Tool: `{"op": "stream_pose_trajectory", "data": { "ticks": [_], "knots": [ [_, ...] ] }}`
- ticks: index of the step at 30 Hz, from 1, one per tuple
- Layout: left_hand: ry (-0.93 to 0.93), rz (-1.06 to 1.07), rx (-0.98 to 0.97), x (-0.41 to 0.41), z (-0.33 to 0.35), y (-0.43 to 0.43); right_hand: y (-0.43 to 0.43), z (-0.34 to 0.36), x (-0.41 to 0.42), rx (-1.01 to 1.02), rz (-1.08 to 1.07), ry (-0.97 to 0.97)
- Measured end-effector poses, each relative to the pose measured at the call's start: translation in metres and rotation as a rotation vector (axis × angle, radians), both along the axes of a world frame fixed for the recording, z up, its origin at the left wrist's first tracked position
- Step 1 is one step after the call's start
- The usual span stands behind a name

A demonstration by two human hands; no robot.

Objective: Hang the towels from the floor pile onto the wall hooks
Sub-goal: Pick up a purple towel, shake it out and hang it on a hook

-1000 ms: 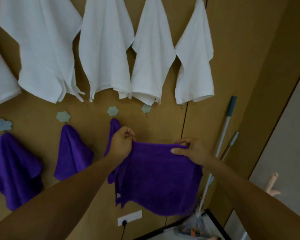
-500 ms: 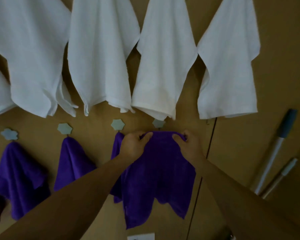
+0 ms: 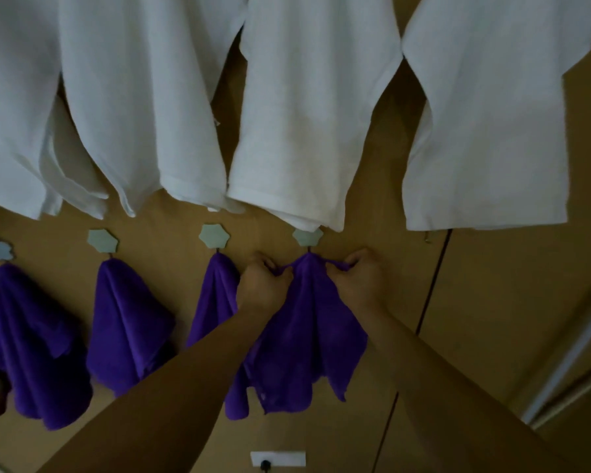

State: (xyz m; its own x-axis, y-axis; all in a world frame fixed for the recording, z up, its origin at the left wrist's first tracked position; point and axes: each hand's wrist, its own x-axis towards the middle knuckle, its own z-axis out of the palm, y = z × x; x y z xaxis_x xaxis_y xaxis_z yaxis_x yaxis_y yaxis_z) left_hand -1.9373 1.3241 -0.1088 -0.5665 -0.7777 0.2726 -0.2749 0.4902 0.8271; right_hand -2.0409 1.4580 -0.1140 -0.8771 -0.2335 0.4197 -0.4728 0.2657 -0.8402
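The purple towel [image 3: 307,336] is seen as soft, fleecy cloth with a matt, plush nap, as are the hung purple towels [image 3: 127,319] beside it. The white towels [image 3: 314,114] are shown as matt woven cloth with stitched hems. The hook plates [image 3: 307,236] appear smooth and matt. The wall [image 3: 492,302] is seen as smooth, matt, wood-look panelling, and the socket plate [image 3: 277,459] as smooth white plastic.

Bare left hand [image 3: 263,288], bare right hand [image 3: 359,285]

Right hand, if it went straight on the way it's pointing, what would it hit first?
Probably the brown wall just beside the hexagonal hook, since the right hand pinches the purple towel close against it; depth is hard to judge.
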Motion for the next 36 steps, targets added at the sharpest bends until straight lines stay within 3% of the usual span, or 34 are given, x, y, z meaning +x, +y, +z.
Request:
{"op": "stream_pose_trajectory", "data": {
  "ticks": [2,4,6,9,10,12,15,19,22,25,31,36],
  "knots": [
    [-0.063,-0.059,0.053,-0.005,0.005,0.004,-0.004,-0.003,0.004,0.068,-0.029,0.049],
    [-0.21,-0.062,-0.015,-0.004,0.013,0.006,-0.008,-0.001,0.011,0.218,-0.072,0.002],
    [-0.407,0.038,-0.281,0.002,0.015,0.007,-0.009,-0.004,0.015,0.398,-0.157,0.106],
    [-0.5,0.098,-0.742,0.01,0.005,0.017,-0.007,-0.007,0.026,0.48,-0.287,0.512],
    [-0.483,0.069,-0.839,0.011,0.001,0.019,-0.005,-0.007,0.027,0.447,-0.271,0.605],
    [-0.48,-0.043,-0.888,0.011,-0.007,0.02,-0.001,-0.009,0.026,0.472,-0.117,0.601],
    [-0.515,-0.223,-0.731,0.013,-0.017,0.014,0.002,-0.014,0.023,0.671,0.078,0.356],
    [-0.259,-0.344,-0.41,0.018,-0.036,0.025,0.005,-0.03,0.036,0.386,0.196,0.142],
    [-0.109,-0.254,-0.509,0.018,-0.037,0.028,0.01,-0.037,0.041,0.25,0.253,0.15],
    [-0.065,-0.299,-0.528,0.014,-0.031,0.024,0.007,-0.035,0.038,0.245,0.29,0.191],
    [-0.073,-0.425,-0.054,0.012,-0.041,0.032,-0.002,-0.029,0.033,0.183,0.338,-0.072],
    [-0.12,-0.419,-0.023,0.021,-0.053,0.023,0.022,-0.044,0.024,0.235,0.503,-0.113]
  ]
}}
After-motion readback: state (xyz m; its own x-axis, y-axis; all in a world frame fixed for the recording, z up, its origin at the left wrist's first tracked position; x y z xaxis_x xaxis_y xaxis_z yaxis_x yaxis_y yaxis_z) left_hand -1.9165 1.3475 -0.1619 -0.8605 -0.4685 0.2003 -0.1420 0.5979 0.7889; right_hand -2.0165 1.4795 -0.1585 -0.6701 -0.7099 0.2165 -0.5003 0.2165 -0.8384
